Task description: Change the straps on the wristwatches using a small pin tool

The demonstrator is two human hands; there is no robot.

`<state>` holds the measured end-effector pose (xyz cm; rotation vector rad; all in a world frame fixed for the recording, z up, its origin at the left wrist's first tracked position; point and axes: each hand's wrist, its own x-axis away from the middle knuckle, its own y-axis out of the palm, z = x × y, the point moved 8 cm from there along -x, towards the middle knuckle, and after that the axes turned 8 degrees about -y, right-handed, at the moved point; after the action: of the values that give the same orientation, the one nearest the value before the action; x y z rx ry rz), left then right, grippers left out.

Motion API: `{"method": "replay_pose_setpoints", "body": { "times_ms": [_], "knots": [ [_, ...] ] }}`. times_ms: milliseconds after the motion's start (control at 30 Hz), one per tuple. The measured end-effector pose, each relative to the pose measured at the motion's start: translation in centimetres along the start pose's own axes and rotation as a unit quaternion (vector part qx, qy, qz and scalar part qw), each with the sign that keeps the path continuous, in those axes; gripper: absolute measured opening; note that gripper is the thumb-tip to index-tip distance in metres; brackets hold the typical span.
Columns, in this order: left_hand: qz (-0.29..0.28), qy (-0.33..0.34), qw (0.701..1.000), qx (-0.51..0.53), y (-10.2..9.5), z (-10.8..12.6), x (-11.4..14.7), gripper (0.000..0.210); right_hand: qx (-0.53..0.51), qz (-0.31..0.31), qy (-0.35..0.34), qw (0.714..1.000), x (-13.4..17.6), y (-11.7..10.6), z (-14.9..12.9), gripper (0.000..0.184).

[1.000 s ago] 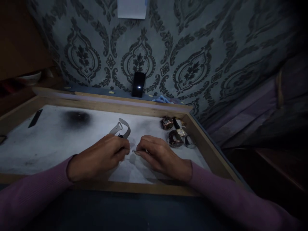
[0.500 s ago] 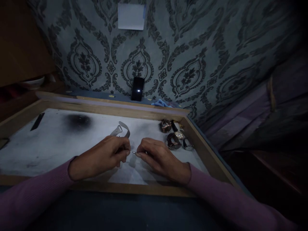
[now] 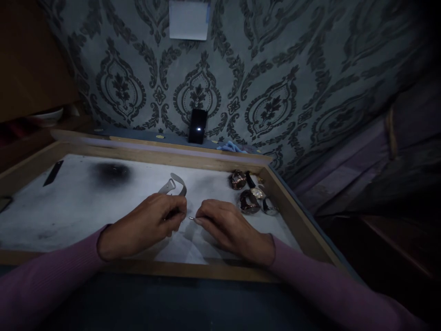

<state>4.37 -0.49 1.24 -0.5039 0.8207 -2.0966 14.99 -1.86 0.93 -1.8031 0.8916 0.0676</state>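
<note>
Over the white-bottomed wooden tray my two hands face each other. My right hand pinches a small, thin metal piece whose tip sticks out toward the left; its exact kind is too small to tell. Thumb and fingers of my left hand are pressed together, and whatever they may hold is hidden. Just behind my left hand lies a grey watch strap, curled up, its near part covered by the hand. A narrow gap separates the metal tip from my left fingertips.
Several watches sit in the tray's right corner. A dark flat strip lies at the tray's far left. Behind the back rim a phone leans on the patterned wall, with a blue cloth to its right.
A thin bright line that spanned the gap between my fingertips no longer shows. The metal tip now stands slightly apart from my left hand; both hands have barely moved.
</note>
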Motion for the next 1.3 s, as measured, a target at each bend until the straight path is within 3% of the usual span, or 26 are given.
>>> {"method": "replay_pose_setpoints", "body": {
  "times_ms": [167, 267, 500, 633, 1067, 1300],
  "knots": [
    [0.009, 0.000, 1.000, -0.008, -0.1, 0.0, -0.1, 0.023, -0.072, -0.016, 0.080, 0.994, -0.2, 0.1, 0.8, 0.025],
    [0.007, -0.011, 0.999, 0.030, -0.1, -0.2, -0.1, 0.021, -0.146, 0.001, 0.124, 0.981, -0.1, -0.1, 1.1, 0.017],
    [-0.006, -0.052, 0.984, 0.172, -0.1, -1.0, -0.5, 0.019, -0.325, 0.110, 0.204, 0.917, 0.2, -0.8, 2.6, 0.019],
    [-0.037, -0.091, 0.965, 0.243, 0.3, -1.4, -0.7, 0.020, -0.369, 0.149, 0.257, 0.881, 0.6, -0.6, 4.1, 0.027],
    [-0.068, -0.124, 0.958, 0.251, 0.9, -1.9, -0.6, 0.024, -0.346, 0.170, 0.243, 0.890, 0.3, -1.1, 3.7, 0.020],
    [-0.057, -0.132, 0.953, 0.266, 0.7, -1.9, -0.7, 0.024, -0.398, 0.175, 0.268, 0.860, 0.6, -0.6, 4.2, 0.023]
  ]
}}
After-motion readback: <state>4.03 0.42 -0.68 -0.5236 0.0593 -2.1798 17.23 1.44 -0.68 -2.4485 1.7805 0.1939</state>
